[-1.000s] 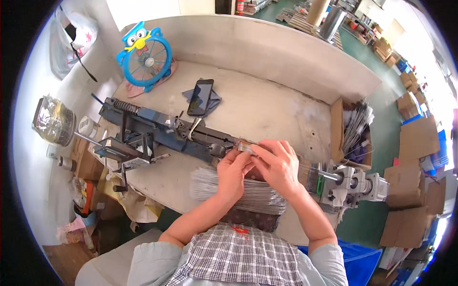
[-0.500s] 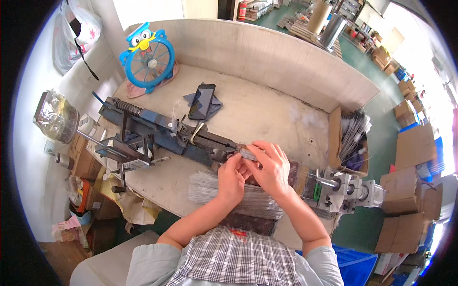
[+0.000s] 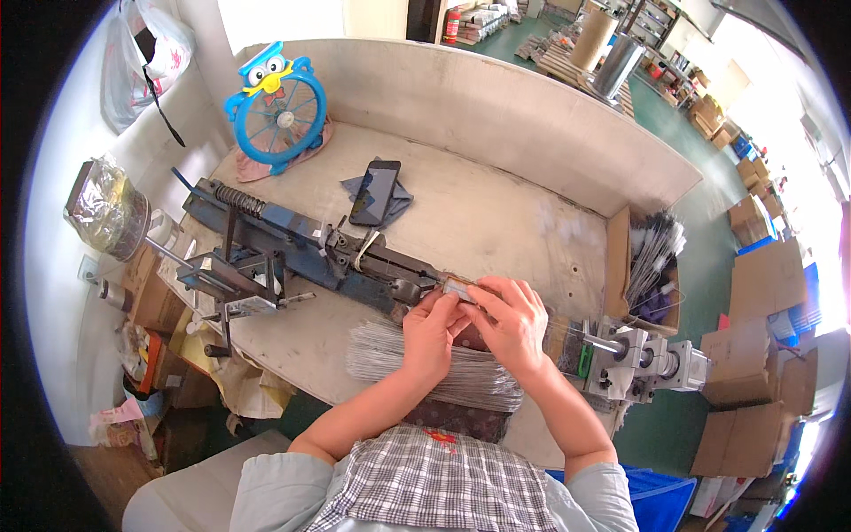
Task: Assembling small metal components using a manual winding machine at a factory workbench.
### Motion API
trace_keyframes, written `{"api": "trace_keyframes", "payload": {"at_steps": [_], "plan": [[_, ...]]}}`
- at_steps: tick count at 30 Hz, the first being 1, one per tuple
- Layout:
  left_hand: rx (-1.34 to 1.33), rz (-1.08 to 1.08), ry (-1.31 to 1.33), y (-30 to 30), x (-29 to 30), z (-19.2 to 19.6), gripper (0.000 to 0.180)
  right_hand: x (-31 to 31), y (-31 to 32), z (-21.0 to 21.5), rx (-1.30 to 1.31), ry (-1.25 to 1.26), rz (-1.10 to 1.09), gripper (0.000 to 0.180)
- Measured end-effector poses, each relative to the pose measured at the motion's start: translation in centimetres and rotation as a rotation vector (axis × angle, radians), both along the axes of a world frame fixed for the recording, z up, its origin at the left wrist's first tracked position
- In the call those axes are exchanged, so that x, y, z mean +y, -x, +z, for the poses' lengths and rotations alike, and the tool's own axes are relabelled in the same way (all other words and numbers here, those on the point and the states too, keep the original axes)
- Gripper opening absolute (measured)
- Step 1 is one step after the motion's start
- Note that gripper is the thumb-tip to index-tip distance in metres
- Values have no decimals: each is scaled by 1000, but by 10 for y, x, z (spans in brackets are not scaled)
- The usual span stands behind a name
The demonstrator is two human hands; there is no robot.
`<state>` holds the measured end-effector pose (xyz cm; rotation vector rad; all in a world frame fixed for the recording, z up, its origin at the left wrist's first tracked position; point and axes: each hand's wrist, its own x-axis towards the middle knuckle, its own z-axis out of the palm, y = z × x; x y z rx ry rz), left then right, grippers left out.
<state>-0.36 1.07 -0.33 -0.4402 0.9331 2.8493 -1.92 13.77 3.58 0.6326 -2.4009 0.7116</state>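
My left hand (image 3: 429, 333) is closed in a pinch at the right end of a long, dark, blue-painted bench machine (image 3: 301, 250). My right hand (image 3: 514, 324) bends in from the right, its fingertips meeting those of the left. Between them is a small silvery-grey piece (image 3: 457, 289), held by the right fingers; its exact kind is too small to tell. Whatever the left fingertips pinch is hidden. Below both hands a thick bundle of thin grey wires (image 3: 381, 353) lies across the bench, partly covered by my wrists.
A black phone (image 3: 376, 191) lies on a dark cloth behind the machine. Farther back stands a blue toy-shaped fan (image 3: 282, 120). At right are a metal clamp device (image 3: 651, 362) and a cardboard box (image 3: 618, 266) of wires. A crank handle (image 3: 217, 351) juts out on the left.
My right hand has shifted slightly right and down, its fingers more bent around the silvery piece. My left hand stays nearly in place. The view has moved a little.
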Motion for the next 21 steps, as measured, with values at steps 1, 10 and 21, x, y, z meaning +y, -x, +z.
{"api": "trace_keyframes", "payload": {"at_steps": [1, 10, 21], "plan": [[1, 1, -1, 0, 0, 1, 13, 1, 0, 2, -2, -5, 10, 26], [-26, -62, -106, -3, -11, 12, 41, 13, -14, 15, -135, -179, -80, 20], [-18, -172, 156, -7, -11, 18, 69, 21, -21, 27, -108, -66, -20, 14]]}}
